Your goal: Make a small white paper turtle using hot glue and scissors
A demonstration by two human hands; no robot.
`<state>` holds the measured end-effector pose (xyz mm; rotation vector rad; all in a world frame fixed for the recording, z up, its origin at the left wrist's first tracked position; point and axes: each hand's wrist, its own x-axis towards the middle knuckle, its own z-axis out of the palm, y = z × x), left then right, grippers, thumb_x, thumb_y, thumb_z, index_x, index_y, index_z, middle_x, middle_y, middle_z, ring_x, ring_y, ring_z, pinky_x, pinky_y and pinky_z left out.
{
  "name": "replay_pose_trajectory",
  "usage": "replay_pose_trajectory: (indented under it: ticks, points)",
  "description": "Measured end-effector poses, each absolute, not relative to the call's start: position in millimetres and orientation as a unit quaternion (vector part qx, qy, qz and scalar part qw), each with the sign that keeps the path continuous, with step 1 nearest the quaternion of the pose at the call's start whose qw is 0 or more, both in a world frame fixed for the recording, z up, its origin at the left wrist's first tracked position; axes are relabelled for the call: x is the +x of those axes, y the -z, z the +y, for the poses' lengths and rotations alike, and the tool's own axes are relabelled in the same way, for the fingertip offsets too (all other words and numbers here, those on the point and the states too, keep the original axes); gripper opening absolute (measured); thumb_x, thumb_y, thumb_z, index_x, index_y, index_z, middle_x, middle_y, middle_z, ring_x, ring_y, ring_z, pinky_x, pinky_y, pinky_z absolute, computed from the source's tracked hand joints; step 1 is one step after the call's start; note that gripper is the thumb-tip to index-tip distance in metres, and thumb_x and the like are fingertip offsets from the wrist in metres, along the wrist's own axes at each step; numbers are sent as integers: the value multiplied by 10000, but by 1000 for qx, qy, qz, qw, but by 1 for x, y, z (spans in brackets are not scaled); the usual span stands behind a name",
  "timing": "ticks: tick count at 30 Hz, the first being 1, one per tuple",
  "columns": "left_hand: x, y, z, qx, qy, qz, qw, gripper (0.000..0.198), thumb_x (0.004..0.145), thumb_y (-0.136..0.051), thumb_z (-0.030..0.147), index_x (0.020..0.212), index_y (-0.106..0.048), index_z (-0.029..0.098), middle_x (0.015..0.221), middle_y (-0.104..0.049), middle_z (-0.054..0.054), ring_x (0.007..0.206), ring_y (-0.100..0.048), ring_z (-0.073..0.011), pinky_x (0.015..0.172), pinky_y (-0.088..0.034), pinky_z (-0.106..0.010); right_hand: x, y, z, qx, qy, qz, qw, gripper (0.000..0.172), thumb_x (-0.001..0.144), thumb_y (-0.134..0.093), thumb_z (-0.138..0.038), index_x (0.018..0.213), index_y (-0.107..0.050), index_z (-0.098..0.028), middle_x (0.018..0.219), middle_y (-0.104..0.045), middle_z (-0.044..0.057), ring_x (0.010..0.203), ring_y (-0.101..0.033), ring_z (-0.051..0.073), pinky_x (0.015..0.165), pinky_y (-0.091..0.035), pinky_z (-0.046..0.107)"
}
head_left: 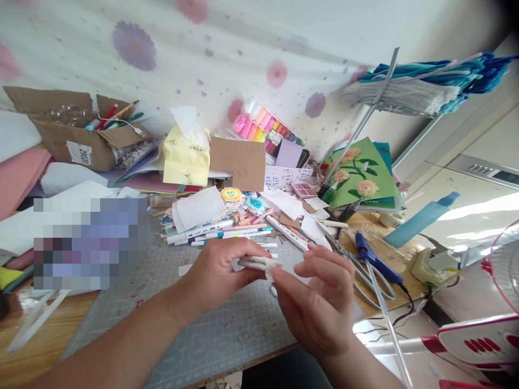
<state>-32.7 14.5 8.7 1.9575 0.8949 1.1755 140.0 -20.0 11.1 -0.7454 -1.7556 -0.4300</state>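
My left hand (221,270) and my right hand (320,302) meet above a grey cutting mat (227,335). Both pinch a small white folded piece (259,263), flat and pale, which looks like paper or fabric. The left fingers curl round its left end. The right thumb and forefinger close on its right end. Just beyond my hands lie several pens and markers (219,233) in a loose row.
Scissors (365,267) and a blue-handled tool (375,260) lie to the right, beside a blue bottle (421,219). Behind stand a green flower card (359,173), a tissue pack (185,154), a cardboard box (77,138) and a fan (500,270) at the right edge.
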Motion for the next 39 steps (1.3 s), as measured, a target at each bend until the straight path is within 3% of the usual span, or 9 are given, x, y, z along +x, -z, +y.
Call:
replay_pose_trajectory:
  ticks: [15, 22, 26, 29, 31, 33, 35, 37, 39]
  points:
    - [-33, -8, 16, 765, -441, 346, 317, 122, 753, -703, 287, 841, -720, 204, 836, -757, -25, 779, -693, -184, 708, -525, -266, 140, -6, -21, -332, 199, -754, 530, 258, 740, -661, -11, 894, -667, -217, 901, -481, 34, 906, -481, 226, 876, -453, 495]
    - [-33, -6, 18, 773, -437, 347, 301, 112, 767, -689, 249, 866, -716, 205, 854, -752, -10, 795, -689, -158, 731, -508, -239, 147, -7, -25, -331, 85, -788, 513, 215, 829, -560, -157, 1028, -639, -175, 1017, -479, 81, 967, -481, 264, 888, -393, 522]
    - [-34, -8, 21, 754, -444, 361, 323, 133, 739, -707, 276, 836, -722, 186, 830, -754, -32, 788, -689, -174, 728, -508, -251, 168, 3, -13, -327, 41, -702, 631, 328, 883, -469, -212, 1185, -593, -180, 1095, -497, 116, 1035, -501, 289, 875, -408, 509]
    - [-38, -7, 26, 721, -450, 394, 350, 170, 721, -704, 302, 841, -715, 183, 859, -747, -49, 822, -678, -194, 738, -506, -268, 188, 16, 1, -374, 34, -569, 732, 237, 884, -502, -202, 1082, -631, -214, 980, -553, 76, 941, -554, 249, 832, -443, 454]
    - [-41, -4, 29, 697, -447, 424, 367, 213, 716, -695, 337, 867, -700, 187, 884, -737, -50, 837, -664, -205, 729, -504, -278, 206, 23, 5, -417, 21, -514, 749, 187, 886, -513, -211, 1035, -627, -215, 913, -566, 53, 853, -577, 221, 787, -465, 425]
    - [-44, -2, 31, 678, -441, 453, 374, 263, 699, -701, 368, 886, -683, 185, 872, -726, -40, 812, -650, -206, 704, -498, -279, 229, 25, 2, -460, 68, -511, 723, 147, 863, -557, -215, 989, -631, -204, 875, -576, 44, 825, -586, 215, 765, -479, 408]
    - [-45, -1, 33, 668, -437, 474, 372, 293, 691, -703, 375, 903, -669, 176, 851, -713, -26, 782, -632, -196, 695, -485, -271, 260, 23, -4, -506, 179, -553, 638, 114, 820, -610, -211, 925, -650, -189, 861, -596, 53, 846, -589, 230, 774, -484, 402]
    - [-45, -2, 33, 667, -430, 486, 365, 296, 697, -694, 376, 905, -660, 168, 820, -699, -12, 750, -608, -180, 682, -467, -257, 296, 17, -11, -571, 270, -598, 493, 133, 819, -595, -243, 912, -663, -176, 893, -622, 82, 867, -595, 254, 798, -485, 412]
    - [-44, -4, 33, 670, -424, 496, 355, 303, 694, -691, 388, 894, -654, 164, 788, -685, -1, 721, -582, -168, 654, -447, -240, 333, 10, -13, -695, 261, -593, 312, 278, 856, -515, -304, 1047, -651, -154, 1059, -625, 136, 1008, -570, 321, 877, -455, 462]
